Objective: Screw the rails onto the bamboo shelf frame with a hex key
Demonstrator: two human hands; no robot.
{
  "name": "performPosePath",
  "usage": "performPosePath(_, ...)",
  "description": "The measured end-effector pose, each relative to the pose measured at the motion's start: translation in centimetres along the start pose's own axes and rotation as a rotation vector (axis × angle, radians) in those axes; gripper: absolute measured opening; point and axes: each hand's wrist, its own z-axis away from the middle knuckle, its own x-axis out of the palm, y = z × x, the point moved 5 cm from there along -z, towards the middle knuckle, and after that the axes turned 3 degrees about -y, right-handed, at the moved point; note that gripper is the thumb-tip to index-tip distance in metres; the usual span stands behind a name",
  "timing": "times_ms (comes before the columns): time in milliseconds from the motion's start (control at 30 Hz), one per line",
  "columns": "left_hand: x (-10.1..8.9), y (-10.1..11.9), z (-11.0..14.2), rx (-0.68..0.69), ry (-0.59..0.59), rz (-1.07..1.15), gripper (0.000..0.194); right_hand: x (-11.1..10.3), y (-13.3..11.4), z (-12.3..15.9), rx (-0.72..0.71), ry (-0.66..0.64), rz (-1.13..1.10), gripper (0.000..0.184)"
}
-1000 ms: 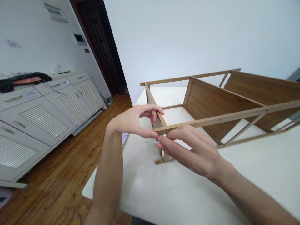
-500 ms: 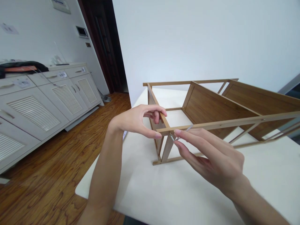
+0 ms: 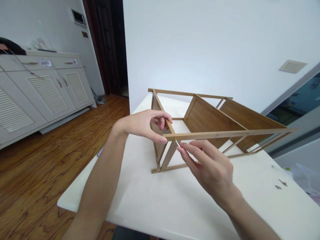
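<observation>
A wooden shelf rack (image 3: 200,135) lies on its side on the white table (image 3: 160,203). At its near left corner, my left hand (image 3: 147,126) is closed around the end bar, fingers over the top and thumb against the long side rail. My right hand (image 3: 207,160) pinches a thin metal hex key (image 3: 177,142) between thumb and fingers. The key's tip meets the side rail near that corner, just right of my left thumb. Most of the key is hidden by my right fingers.
Several small metal screws (image 3: 282,182) lie on the table at the right, near a clear plastic bag (image 3: 306,178). A white wall (image 3: 200,43) rises behind the rack. White louvred cabinets (image 3: 47,96) stand across the wooden floor (image 3: 50,160) on the left.
The view has swung right, bringing the screws and plastic bag into sight. My right fingers have shifted on the hex key, whose long arm no longer shows. My left hand keeps its grip.
</observation>
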Motion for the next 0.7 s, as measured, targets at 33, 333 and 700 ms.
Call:
performPosePath(33, 0.0, 0.0, 0.0, 0.001, 0.002, 0.001, 0.060, 0.2, 0.0, 0.1, 0.014, -0.010, -0.031, 0.014)
performPosePath(333, -0.1, 0.2, 0.0, 0.026, 0.017, 0.010, 0.056, 1.4, -0.9, 0.4, -0.031, -0.055, -0.182, 0.017)
performPosePath(700, 0.0, -0.4, 0.0, -0.015, 0.010, 0.020, 0.063, 1.0, -1.1, -0.6, -0.154, -0.081, -0.156, 0.030)
